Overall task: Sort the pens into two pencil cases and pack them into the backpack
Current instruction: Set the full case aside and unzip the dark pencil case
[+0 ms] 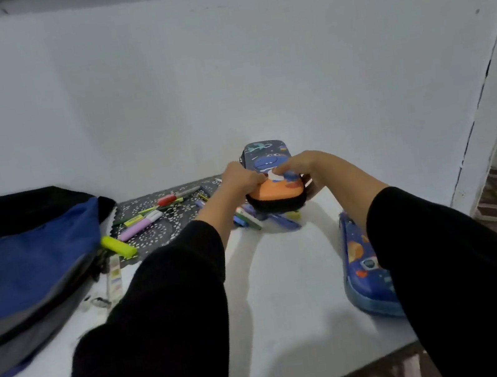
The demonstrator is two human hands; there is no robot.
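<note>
White tabletop (289, 280) by a pale wall carries a blue backpack (21, 252) at the left, loose pens (146, 217) on a patterned mat (166, 233), and a space-print pencil case (358, 252) near the right edge. Both black-sleeved arms stretch forward, the left hand (240, 178) and right hand (298, 168) gripping opposite sides of a zipped-looking dinosaur pencil case (275, 192), held over a few more pens. Sorting seems barely begun; next, the zip likely needs finding and pulling open.

readable text: none | dinosaur pencil case (269, 165): printed pictures only, no letters legible | space pencil case (358, 255): printed pictures only, no letters legible | paper strip (114, 276): coloured marks, too blurred to read | pens (144, 220): barrel print too small to read
</note>
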